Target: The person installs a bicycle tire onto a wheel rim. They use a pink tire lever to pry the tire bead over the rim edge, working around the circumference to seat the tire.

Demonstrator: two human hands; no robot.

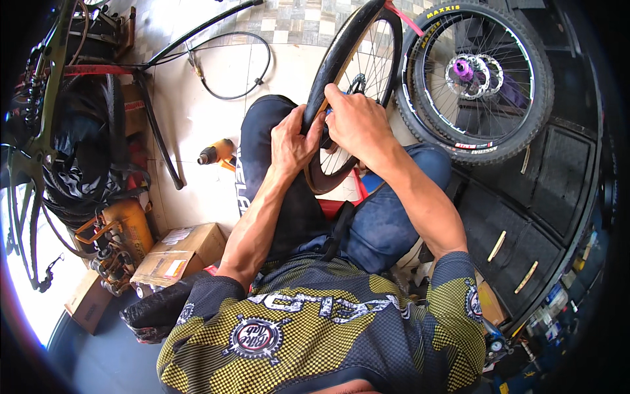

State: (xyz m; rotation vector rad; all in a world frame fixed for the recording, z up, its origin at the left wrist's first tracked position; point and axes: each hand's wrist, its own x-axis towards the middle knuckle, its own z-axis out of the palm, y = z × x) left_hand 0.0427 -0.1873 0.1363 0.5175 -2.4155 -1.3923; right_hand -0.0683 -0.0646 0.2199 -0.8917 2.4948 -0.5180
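Note:
A spoked bicycle wheel with a dark tyre [340,54] and a tan strip along its side stands tilted between my knees. My left hand [292,143] is closed round the tyre's near left side, its thumb pressed against the tan edge. Right beside it, my right hand [357,123] grips the same stretch of tyre, with the thumb side on the tan strip and the other fingers curled out of sight behind. Whether a small tool is tucked under the right fingers cannot be seen. Part of the hub [357,83] shows through the spokes.
Two knobby-tyred wheels, one with a purple hub [463,69], lie at the right by black drawers or panels [518,217]. A yellow heat gun [220,153] lies on the floor at my left. Beyond are a looped cable [268,62], a stand leg [157,128], a bike frame and cardboard boxes [180,255].

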